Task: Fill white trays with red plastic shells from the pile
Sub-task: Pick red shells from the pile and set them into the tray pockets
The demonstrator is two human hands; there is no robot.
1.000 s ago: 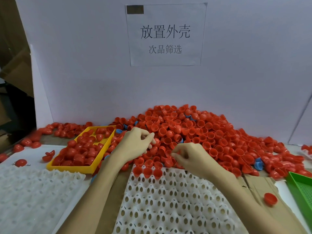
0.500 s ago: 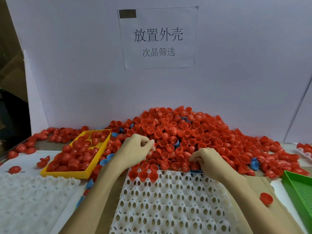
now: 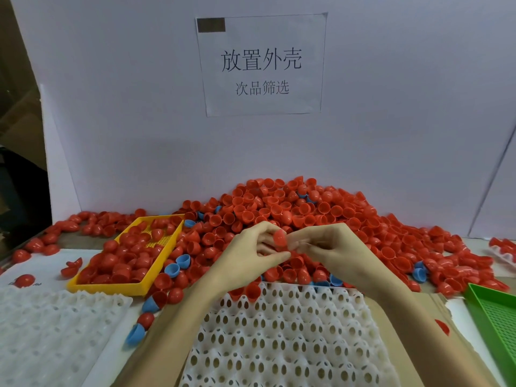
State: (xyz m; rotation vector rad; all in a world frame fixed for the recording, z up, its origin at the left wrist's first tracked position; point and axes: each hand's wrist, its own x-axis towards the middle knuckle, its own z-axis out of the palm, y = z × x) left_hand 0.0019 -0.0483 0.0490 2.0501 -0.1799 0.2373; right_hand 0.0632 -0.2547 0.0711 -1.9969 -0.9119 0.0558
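I see both hands raised together above the far edge of the white tray (image 3: 290,339), in front of the pile (image 3: 293,216). The left hand (image 3: 251,252) and right hand (image 3: 329,247) meet at one red shell (image 3: 280,238), which is pinched between their fingertips. The shell is blurred, so I cannot tell which hand carries most of the grip.

Status of work: only a few shells sit in the tray's far row (image 3: 252,291); nearly all cells remain vacant.

Hazards, as I judge them:

1. Drop during hand-over. Cause: a two-handed pinch on a smooth, rounded shell. A released shell could bounce off the tray ribs and roll onto the cardboard (image 3: 413,325), where one stray shell (image 3: 442,326) already lies.
2. Wrong part loaded. Cause: blue shells (image 3: 183,260) are mixed into the pile, some touching the tray's far edge.
3. Wrong container. Cause: the yellow basket (image 3: 111,286) and green basket (image 3: 497,317) flank the tray closely.
4. Pile spill. Cause: the pile touches the tray edge; a forearm sweep could push loose shells into cells askew.
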